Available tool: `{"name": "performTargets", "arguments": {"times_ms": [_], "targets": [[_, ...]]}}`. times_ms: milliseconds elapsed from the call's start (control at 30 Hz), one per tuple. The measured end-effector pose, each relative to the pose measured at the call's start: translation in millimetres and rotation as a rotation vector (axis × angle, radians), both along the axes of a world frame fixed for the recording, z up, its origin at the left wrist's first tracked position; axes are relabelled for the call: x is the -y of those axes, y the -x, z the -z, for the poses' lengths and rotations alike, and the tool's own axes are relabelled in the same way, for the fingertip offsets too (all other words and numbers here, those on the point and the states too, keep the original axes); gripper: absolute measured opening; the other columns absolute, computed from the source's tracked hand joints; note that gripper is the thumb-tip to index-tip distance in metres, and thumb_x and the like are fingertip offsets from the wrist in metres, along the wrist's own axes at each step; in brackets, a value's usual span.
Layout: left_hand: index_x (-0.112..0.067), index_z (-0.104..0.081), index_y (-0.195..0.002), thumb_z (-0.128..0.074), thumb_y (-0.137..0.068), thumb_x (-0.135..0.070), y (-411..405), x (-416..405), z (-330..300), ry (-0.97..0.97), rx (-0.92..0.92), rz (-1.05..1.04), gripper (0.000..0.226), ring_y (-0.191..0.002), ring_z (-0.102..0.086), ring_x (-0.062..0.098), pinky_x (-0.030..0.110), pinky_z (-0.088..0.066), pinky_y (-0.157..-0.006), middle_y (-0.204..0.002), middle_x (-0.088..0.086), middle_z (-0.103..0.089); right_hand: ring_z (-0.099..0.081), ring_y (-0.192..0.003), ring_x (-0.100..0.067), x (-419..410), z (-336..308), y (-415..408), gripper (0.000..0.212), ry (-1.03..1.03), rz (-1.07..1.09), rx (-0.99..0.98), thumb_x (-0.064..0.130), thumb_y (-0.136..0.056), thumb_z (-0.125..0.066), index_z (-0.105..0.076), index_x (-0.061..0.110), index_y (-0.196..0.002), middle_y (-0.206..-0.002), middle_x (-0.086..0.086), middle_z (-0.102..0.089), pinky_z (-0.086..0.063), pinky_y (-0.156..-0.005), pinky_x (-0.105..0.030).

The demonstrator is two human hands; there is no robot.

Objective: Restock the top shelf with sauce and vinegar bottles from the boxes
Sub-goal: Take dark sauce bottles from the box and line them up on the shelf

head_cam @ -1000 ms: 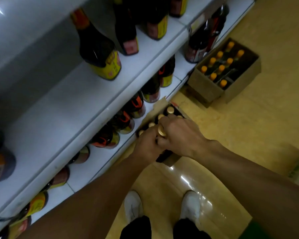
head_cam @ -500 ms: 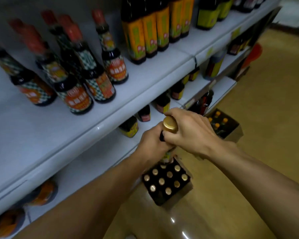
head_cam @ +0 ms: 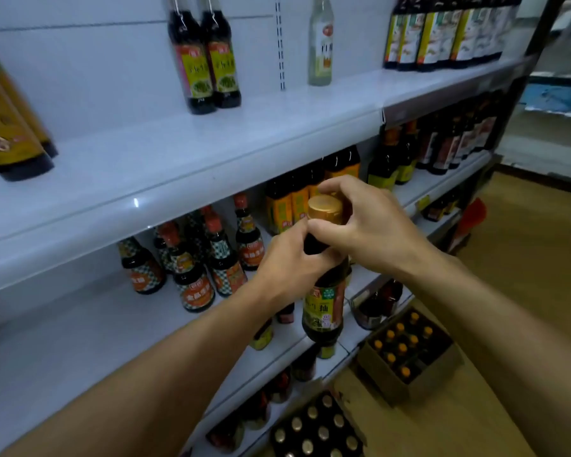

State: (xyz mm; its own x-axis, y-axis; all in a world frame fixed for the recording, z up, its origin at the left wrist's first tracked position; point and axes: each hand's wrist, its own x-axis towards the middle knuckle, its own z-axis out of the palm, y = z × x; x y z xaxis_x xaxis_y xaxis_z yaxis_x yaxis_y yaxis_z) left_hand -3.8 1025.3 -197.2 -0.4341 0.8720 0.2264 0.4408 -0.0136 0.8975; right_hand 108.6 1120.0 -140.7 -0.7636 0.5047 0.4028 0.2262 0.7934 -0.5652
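Top shelf point(head_cam: 185, 150): white, above and left of the hands; at its far-left end stand dark bottles with yellow labels point(head_cam: 12, 127), further right a pair of dark bottles point(head_cam: 205, 61), then a single clear bottle point(head_cam: 320, 44), and a row of dark bottles point(head_cam: 442, 31) up to the right.
Middle shelf: behind the hands, small checker-labelled bottles point(head_cam: 192, 275) to the left of them.
Left hand point(head_cam: 287, 262): fingers curled round the neck of the sauce bottle, gripping it from the left.
Sauce bottle point(head_cam: 325, 305): dark, gold cap, green and red label, held upright between both hands in front of the middle shelf, below the top shelf's edge.
Right hand point(head_cam: 366, 225): fingers and thumb curled round the cap and upper neck from the right.
Near box point(head_cam: 317, 430): on the floor below the hands, filled with gold-capped bottles.
Far box point(head_cam: 409, 354): cardboard, on the floor below and right of the hands, holding orange-capped bottles.
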Motion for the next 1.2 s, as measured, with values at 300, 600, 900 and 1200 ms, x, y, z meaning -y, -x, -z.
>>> {"name": "performTargets", "arguments": {"times_ms": [300, 600, 900, 1200], "targets": [[-0.026, -0.062, -0.115, -0.066, -0.088, -0.031, -12, 5, -110, -0.136, -0.03, -0.008, 0.027, -0.099, -0.069, 0.009, 0.044, -0.056, -0.09, -0.105, -0.007, -0.073, -0.062, -0.1, -0.01, 0, -104, -1, 0.054, 0.081, -0.072, -0.177, 0.045, -0.078, -0.07, -0.057, 0.026, -0.126, -0.112, 0.007, -0.064, -0.055, -0.088, -0.037], [-0.031, -0.058, -0.12, -0.066, -0.083, -0.043, 11, 0, -155, -0.219, 0.002, -0.041, 0.04, -0.104, -0.068, 0.016, 0.049, -0.054, -0.093, -0.111, -0.004, -0.071, -0.063, -0.099, -0.006, -6, -154, 27, 0.053, 0.057, -0.152, -0.25, 0.039, -0.082, -0.069, -0.056, 0.022, -0.13, -0.112, 0.006, -0.064, -0.056, -0.087, -0.031], [-0.021, -0.056, -0.12, -0.063, -0.086, -0.039, 70, -10, -203, -0.249, 0.006, -0.012, 0.039, -0.102, -0.068, 0.016, 0.047, -0.053, -0.096, -0.108, 0.002, -0.07, -0.064, -0.094, -0.008, -19, -202, 88, 0.048, 0.023, -0.196, -0.326, 0.031, -0.085, -0.069, -0.058, 0.016, -0.13, -0.107, 0.002, -0.066, -0.053, -0.078, -0.022], [-0.006, -0.059, -0.108, -0.062, -0.084, -0.039, 123, -24, -235, -0.261, 0.111, 0.08, 0.04, -0.093, -0.069, 0.022, 0.039, -0.054, -0.083, -0.1, 0.012, -0.071, -0.065, -0.086, -0.013, -39, -239, 137, 0.047, 0.096, -0.235, -0.411, 0.032, -0.086, -0.069, -0.058, 0.013, -0.128, -0.101, -0.003, -0.069, -0.054, -0.075, -0.027]]}}
